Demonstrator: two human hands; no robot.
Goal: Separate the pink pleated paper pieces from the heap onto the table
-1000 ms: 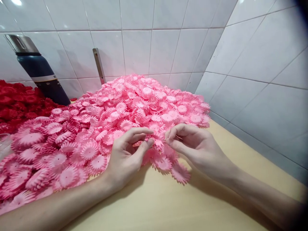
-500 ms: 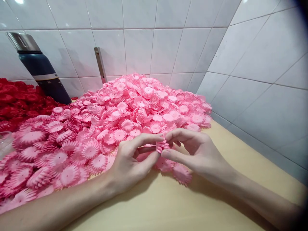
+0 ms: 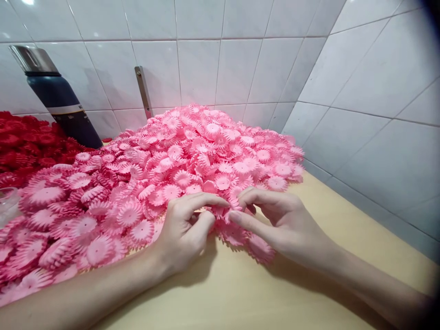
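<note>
Pinched between the thumb and fingers of my right hand is a small pink petal piece with a frilled edge. My left hand is just left of it. Its index fingertip reaches to the piece, while its thumb is drawn away, leaving the fingers apart. Other flat, round flower pieces lie on the table under my hands. A large heap of pink flower pieces rises behind both hands and spreads to the left. My hands hide part of the piece being held.
Red flower pieces are heaped at the far left. A dark blue bottle with a steel cap stands beside them. Behind the pink heap, a metal strip leans at the tiled wall. The table is pale yellow.
My left thumb has moved back from the pink piece, and my left fingers have opened. The right hand has hardly moved and still pinches the piece.
</note>
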